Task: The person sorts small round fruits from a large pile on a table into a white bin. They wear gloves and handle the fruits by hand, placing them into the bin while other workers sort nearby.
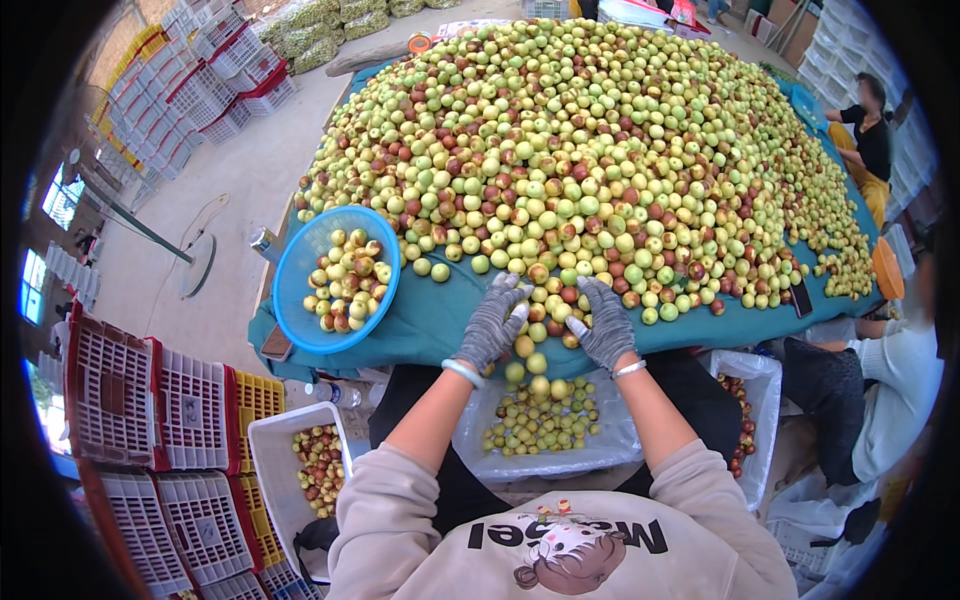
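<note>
A broad heap of green and red-brown jujubes (570, 150) covers the teal cloth (420, 315) on the table before me. My left hand (491, 322), in a grey knit glove, rests at the heap's near edge with its fingers spread. Opposite it, my right hand (602, 321) wears a matching glove, its fingers apart too. Loose jujubes (551, 311) lie between both palms, and several trail over the table's edge. Below, between my knees, a plastic-lined crate (480, 465) holds mostly green-yellow jujubes (540, 424).
Left of my hands, a blue plastic basket (289, 300) contains jujubes. White crates (262, 435) (761, 420) of redder fruit flank my legs. Stacked crates (191, 435) stand at lower left. A seated person (892, 397) is close at right; another person (866, 142) sits beyond. A phone (802, 298) lies on the cloth.
</note>
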### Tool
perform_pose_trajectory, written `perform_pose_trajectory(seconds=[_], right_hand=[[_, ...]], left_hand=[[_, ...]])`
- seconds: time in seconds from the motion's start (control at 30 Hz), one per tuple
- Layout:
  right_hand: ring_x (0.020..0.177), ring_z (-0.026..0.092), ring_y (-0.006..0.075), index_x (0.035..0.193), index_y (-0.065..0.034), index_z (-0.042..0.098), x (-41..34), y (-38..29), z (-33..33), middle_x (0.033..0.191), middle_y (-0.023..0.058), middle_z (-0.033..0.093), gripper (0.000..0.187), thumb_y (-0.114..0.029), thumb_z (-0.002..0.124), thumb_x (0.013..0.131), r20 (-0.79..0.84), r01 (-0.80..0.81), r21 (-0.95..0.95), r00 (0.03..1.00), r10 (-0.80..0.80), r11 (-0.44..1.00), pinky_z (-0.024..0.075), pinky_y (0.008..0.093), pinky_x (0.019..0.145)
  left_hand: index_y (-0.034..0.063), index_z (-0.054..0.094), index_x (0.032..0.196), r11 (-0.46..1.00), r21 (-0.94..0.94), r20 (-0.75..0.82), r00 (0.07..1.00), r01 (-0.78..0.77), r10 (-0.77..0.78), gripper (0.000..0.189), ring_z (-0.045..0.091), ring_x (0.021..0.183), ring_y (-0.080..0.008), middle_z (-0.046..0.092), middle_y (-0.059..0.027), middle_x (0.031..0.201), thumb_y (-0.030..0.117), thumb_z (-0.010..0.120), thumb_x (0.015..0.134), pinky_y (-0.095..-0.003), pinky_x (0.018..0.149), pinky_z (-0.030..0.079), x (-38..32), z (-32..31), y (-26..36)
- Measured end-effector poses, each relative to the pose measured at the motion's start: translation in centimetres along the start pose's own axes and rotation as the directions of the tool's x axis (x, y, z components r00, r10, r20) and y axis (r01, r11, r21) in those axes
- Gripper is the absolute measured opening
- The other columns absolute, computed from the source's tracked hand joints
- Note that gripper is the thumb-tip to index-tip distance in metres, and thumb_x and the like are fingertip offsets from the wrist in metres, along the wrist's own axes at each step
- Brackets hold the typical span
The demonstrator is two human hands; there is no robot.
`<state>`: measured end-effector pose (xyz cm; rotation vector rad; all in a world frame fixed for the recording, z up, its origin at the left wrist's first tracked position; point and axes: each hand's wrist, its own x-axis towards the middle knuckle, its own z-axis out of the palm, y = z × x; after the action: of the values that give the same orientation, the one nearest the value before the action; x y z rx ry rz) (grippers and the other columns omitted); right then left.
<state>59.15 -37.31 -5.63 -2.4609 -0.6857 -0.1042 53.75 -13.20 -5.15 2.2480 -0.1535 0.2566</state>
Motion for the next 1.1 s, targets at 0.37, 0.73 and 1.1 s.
perform_pose_trajectory(seconds=[0.37, 0.73, 1.1], right_hand=[[0.129, 0.049, 0.035, 0.145, -0.0095, 0.047, -0.2, -0.3, -0.1, 0.139, 0.0177, 0.052, 0.072, -0.038, 0.073, 0.083, -0.012, 0.007, 0.005, 1.0, -0.007, 1.0, 0.038, 0.0449, 0.111], [0.125, 0.052, 0.0327, 0.142, -0.0122, 0.05, -0.2, -1.3, -0.4, 0.136, 0.0152, 0.054, 0.069, -0.044, 0.07, 0.084, 0.046, -0.004, -0.042, 0.999, 0.006, 0.999, 0.0395, 0.0435, 0.108], [0.132, 0.048, 0.0322, 0.147, -0.0176, 0.045, 0.1, -1.2, -0.2, 0.146, 0.0135, 0.049, 0.068, -0.046, 0.066, 0.089, 0.064, -0.026, -0.073, 0.997, 0.031, 0.997, 0.0366, 0.0423, 0.113]], left_hand=[[0.0038, 0.017, 0.157, 0.574, 0.031, -0.704, 0.426, 0.818, -0.568, 0.088, 0.019, 0.149, -0.0422, 0.02, -0.0224, 0.162, 0.042, 0.061, 0.091, -0.0534, 0.122, 0.01, 7.6, -5.0, -8.1], [0.0123, 0.055, 0.14, 0.939, 0.143, -0.592, 0.787, 0.313, -0.172, 0.05, 0.043, 0.135, -0.04, 0.04, -0.0208, 0.154, 0.026, 0.058, 0.093, -0.0487, 0.116, 0.029, 5.4, -0.5, -10.0], [0.0136, 0.045, 0.149, 0.95, 0.238, -0.052, 0.979, 0.202, -0.195, 0.055, 0.032, 0.147, -0.0299, 0.029, -0.0125, 0.162, 0.036, 0.049, 0.099, -0.0527, 0.121, 0.015, 1.8, 3.5, -2.4]])
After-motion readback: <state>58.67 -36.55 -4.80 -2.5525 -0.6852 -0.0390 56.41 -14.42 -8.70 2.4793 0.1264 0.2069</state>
